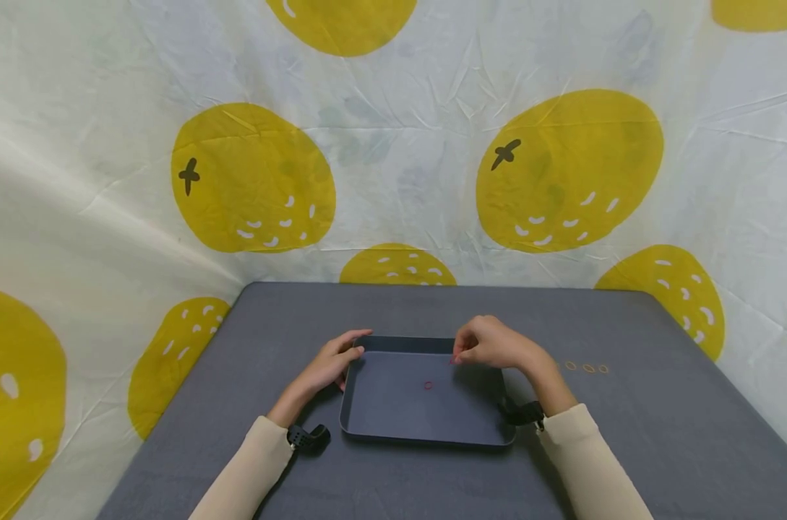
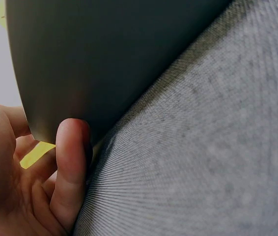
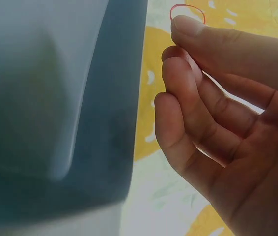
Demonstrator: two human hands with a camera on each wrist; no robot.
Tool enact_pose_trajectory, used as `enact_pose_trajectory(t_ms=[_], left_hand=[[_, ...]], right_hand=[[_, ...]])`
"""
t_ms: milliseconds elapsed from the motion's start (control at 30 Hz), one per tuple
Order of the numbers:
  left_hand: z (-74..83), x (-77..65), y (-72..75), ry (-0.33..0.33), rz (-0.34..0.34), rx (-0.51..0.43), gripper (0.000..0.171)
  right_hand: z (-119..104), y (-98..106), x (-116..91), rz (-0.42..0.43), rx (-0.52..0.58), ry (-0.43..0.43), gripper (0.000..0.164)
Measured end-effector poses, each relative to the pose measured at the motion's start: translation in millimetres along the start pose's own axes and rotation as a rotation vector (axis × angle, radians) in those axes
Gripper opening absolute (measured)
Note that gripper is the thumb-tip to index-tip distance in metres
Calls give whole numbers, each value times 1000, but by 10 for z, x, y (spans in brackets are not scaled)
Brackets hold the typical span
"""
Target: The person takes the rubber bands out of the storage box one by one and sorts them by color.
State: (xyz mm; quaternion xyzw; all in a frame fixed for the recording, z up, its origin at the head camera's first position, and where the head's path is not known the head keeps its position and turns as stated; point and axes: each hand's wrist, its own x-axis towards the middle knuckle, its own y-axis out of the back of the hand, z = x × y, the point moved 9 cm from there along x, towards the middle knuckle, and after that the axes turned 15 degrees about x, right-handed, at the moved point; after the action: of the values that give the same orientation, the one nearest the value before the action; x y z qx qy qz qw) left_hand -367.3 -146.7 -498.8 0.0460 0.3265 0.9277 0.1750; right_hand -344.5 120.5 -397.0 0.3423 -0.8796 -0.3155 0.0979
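A shallow dark grey tray lies on the table with one small red rubber band on its floor. My left hand grips the tray's far left corner; the left wrist view shows a fingertip against the outside of its wall. Over the tray's far right part, my right hand pinches another thin red rubber band between thumb and finger. That loop sticks up past the thumb tip in the right wrist view, with the other fingers curled below it.
On the grey tabletop to the right of the tray, several small yellowish rubber bands lie in a row, partly behind my right forearm. A white cloth with yellow fruit prints hangs behind the table. Both wrists wear black bands.
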Motion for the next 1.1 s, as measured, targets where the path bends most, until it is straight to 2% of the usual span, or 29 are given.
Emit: enact_pose_trajectory(t_ms=[500,867,1100], left_hand=[[8,6,-3,-2,1,-5,47],[7,5,-2,2,-6,-4,47],[0,0,13,17,2,3,45]], right_hand=[[194,258,-347,54,14,-54,9],[275,432,-626,91,-5,-63,7],[410,549,-819,127,-5,-110,10]])
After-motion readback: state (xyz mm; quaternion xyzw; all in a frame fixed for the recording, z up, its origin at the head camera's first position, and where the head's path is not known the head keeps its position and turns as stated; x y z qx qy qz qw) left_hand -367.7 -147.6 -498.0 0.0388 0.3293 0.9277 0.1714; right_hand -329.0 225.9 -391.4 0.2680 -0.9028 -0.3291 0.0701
